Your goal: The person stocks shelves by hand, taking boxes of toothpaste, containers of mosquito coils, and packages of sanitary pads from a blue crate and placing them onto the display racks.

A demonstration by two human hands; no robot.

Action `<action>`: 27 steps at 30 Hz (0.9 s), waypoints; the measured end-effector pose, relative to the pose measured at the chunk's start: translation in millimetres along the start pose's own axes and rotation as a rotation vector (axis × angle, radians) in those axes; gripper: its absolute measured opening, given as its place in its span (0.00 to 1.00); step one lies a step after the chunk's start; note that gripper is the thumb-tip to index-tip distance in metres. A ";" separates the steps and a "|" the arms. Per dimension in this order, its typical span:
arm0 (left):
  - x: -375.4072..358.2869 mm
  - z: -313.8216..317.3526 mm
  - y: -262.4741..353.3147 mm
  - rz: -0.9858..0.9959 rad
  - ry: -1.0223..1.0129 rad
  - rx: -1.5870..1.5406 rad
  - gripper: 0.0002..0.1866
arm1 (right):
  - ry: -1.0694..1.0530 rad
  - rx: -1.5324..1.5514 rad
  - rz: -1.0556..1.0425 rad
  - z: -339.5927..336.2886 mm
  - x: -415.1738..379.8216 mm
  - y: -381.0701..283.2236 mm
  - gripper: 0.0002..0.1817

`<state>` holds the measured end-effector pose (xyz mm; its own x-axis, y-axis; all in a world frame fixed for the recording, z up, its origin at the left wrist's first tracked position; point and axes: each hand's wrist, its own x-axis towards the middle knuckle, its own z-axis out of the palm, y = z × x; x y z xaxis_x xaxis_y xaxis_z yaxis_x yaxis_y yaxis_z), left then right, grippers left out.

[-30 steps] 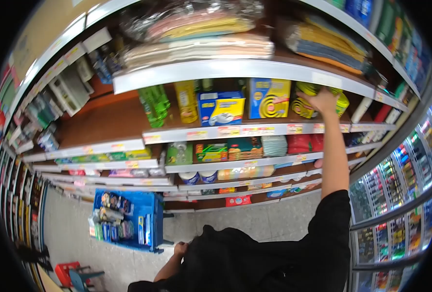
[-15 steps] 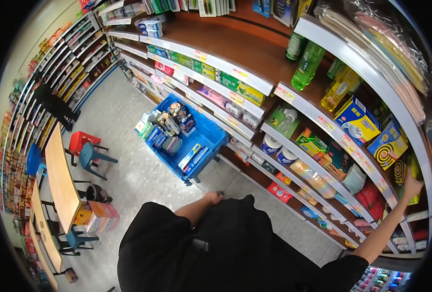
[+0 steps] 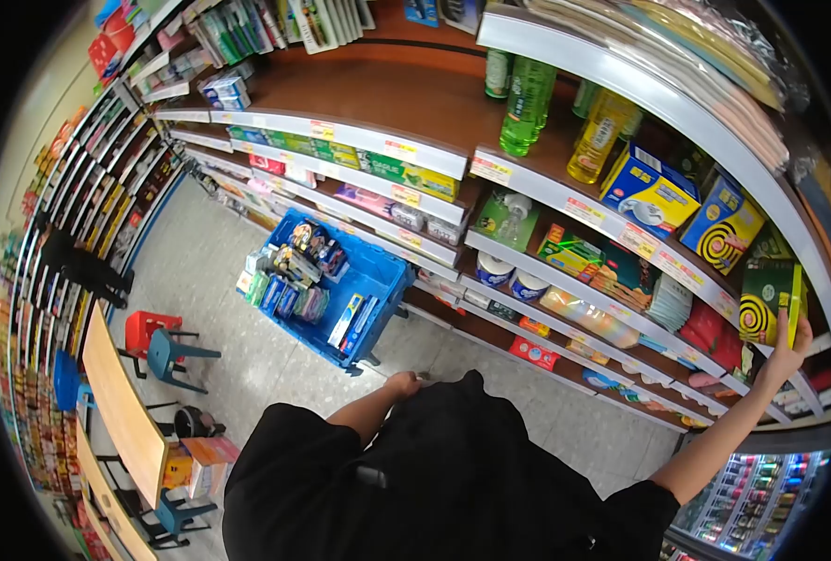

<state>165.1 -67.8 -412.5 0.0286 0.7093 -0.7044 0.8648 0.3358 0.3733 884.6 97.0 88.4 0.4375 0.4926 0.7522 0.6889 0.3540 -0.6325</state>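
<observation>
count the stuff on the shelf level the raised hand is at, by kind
Held by the right hand, green coil box: 1
Yellow and blue coil box: 1
Blue box: 1
Yellow bottles: 1 clear, maybe another behind
Green bottles: 2 clear
Total: 6 that can be told apart

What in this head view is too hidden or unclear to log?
- Left hand: fingers tucked against the black garment, grip unreadable.
- Right hand: fingers lie behind the green box, hold not confirmable.
- Shelf price labels: too small to read.
</observation>
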 end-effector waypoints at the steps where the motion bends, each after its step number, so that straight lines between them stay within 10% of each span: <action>1: 0.5 -3.7 1.0 0.003 -0.006 0.019 0.26 | -0.026 0.070 0.143 -3.0 -17.5 -27.9 0.26; 6: -24.3 -35.1 30.1 0.209 0.120 -0.029 0.23 | -0.354 0.163 -0.140 -18.7 -79.2 -90.5 0.36; 12: -122.5 -148.6 163.4 0.454 0.167 -0.531 0.23 | -0.708 0.414 0.061 59.8 -183.1 -170.1 0.52; 15: -186.6 -203.2 217.3 0.783 0.132 -0.767 0.42 | -0.966 0.290 -0.059 110.8 -234.2 -185.3 0.53; 18: -220.5 -231.4 233.5 0.997 0.292 -0.307 0.58 | -1.212 0.300 -0.118 160.3 -285.5 -203.2 0.51; 27: -241.4 -225.4 150.0 0.547 0.362 -0.122 0.69 | -1.518 0.535 -0.567 269.5 -345.5 -291.6 0.54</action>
<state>174.8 -48.9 -50.4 0.2585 0.9536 -0.1546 0.7097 -0.0789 0.7000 376.7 37.8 -36.8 -0.8963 0.3664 0.2497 0.1579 0.7900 -0.5924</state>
